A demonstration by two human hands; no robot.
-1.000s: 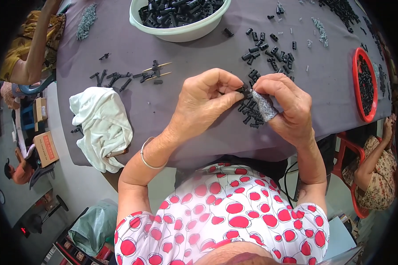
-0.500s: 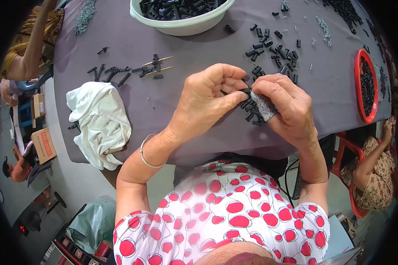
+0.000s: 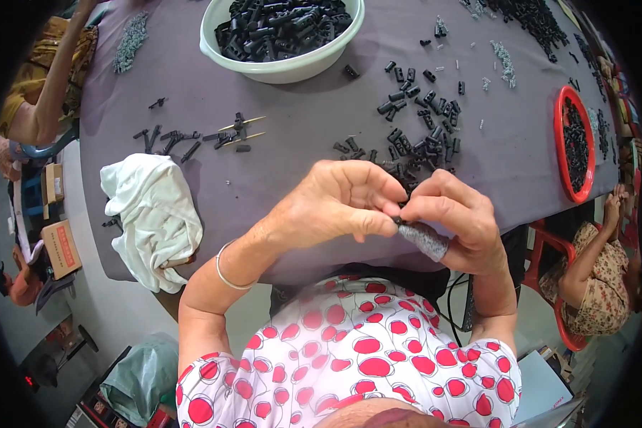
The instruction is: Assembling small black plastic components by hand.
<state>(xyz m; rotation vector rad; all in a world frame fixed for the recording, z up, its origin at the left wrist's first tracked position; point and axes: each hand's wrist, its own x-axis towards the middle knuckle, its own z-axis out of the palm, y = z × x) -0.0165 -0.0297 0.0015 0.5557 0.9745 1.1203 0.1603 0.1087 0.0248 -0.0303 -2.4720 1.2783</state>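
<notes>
Right of centre in the frame, near the lower edge of the desk (image 3: 285, 143), a small black part (image 3: 398, 220) is held at the fingertips, mostly hidden by them. Right hand (image 3: 464, 225): thumb and forefinger together, clamped on the part; a grey finger sleeve (image 3: 422, 241) is worn on the thumb. Left hand (image 3: 328, 203): thumb tip brought up against the part, forefinger tip close by, other fingers loosely curled. Whether a full pinch is made there cannot be told.

Handling, as a judgement: firm grip best taken with one hand, light touch with the other, so the part is steadied, not twisted. Pressure best put through the sleeved thumb, straight along the part; off-axis force could make it slip. Contact point best left visible between the fingertips. Hands best held over the desk, so anything dropped is caught.

Around: loose black parts (image 3: 428, 143) are scattered just above the hands; more are heaped in a white bowl (image 3: 285, 73) at top centre. Tiny dark pieces are held in a red tray (image 3: 561, 146) at right. White cloth (image 3: 153, 221) is bunched at left.
</notes>
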